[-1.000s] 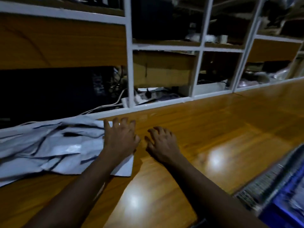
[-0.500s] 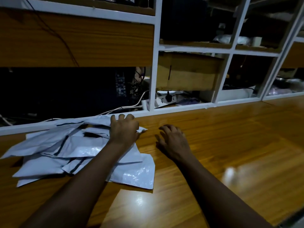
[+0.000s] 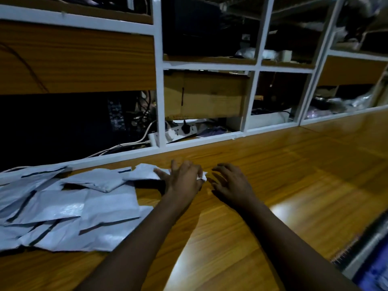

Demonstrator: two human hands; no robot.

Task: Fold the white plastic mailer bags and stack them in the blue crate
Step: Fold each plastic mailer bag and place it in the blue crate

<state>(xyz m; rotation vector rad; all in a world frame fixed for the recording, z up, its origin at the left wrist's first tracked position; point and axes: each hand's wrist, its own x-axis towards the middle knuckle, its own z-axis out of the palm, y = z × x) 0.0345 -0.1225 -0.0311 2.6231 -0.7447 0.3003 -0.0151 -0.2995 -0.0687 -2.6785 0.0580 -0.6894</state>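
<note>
A loose pile of white mailer bags (image 3: 63, 208) with dark seal strips lies on the left of the wooden counter (image 3: 294, 196). My left hand (image 3: 182, 181) grips one white mailer bag (image 3: 144, 174) at the pile's far right edge. The bag's body stretches left of the hand, and a crumpled corner sticks out between thumb and fingers. My right hand (image 3: 231, 184) is just to the right, fingers spread and holding nothing, close to that corner. A sliver of the blue crate (image 3: 373, 276) shows at the bottom right corner.
White-framed shelving (image 3: 159, 80) rises along the counter's far edge, holding a cardboard box (image 3: 205, 95), a power strip (image 3: 180, 129) and cables. A grey ridged rim (image 3: 361, 248) borders the crate at the right.
My left hand has closed on one bag and drawn it rightwards off the pile's edge. My right hand has spread its fingers beside it. The view has shifted, bringing the crate's corner back in.
</note>
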